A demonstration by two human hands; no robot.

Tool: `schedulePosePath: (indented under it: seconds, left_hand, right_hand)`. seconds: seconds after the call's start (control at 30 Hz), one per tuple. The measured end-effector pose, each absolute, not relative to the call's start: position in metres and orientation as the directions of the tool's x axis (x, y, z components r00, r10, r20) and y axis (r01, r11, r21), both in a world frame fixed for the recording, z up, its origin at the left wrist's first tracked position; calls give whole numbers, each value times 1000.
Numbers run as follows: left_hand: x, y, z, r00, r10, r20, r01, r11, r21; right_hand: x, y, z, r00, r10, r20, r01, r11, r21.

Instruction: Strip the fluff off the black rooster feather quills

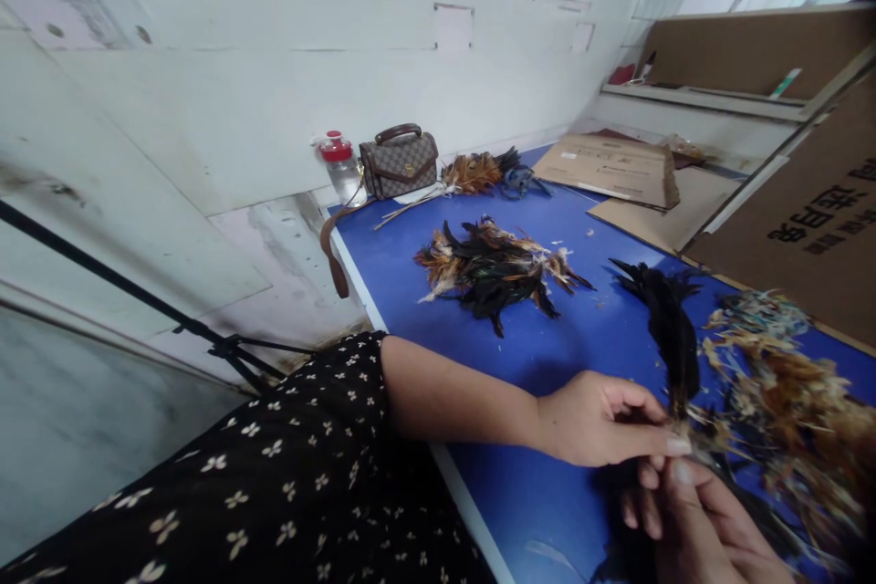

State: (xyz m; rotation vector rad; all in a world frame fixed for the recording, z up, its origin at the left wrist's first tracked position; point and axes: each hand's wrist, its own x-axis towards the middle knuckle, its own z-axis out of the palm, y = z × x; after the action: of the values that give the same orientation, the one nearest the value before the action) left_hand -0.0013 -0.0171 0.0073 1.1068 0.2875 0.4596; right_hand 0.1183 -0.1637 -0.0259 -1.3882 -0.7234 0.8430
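My left hand reaches in over the blue table, thumb and fingertips pinched at the lower end of a bunch of black feathers. The bunch points away from me, its tips fanned out at the far end. Right against those fingertips, my right hand has its thumb and forefinger pressed together; what lies in that pinch is too small to make out. Loose tan and brown feathers heap beside my right hand. Farther left on the table lies a pile of black and brown feathers.
A red-capped bottle and a patterned handbag stand at the back left, near a brown feather bundle. Flat cardboard lies at the back, and a cardboard panel rises on the right. A black tripod stands left.
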Motion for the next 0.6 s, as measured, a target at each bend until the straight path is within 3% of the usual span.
schedulePosePath:
  seconds: [0.27,0.43,0.6]
  left_hand:
    - [-1,-16,13,864,500,-61,-161,389,907]
    - [2,-14,12,855,517,-44,-186,385,904]
    - [-3,-12,10,879,477,-9,-205,395,896]
  right_hand:
    - [123,-174,-38,605,785,-137,11,-180,-984]
    - [116,-175,-33,695,706,-135,-16,-173,-985]
    - [122,-178,-39,643,761,-82,20,-124,-992]
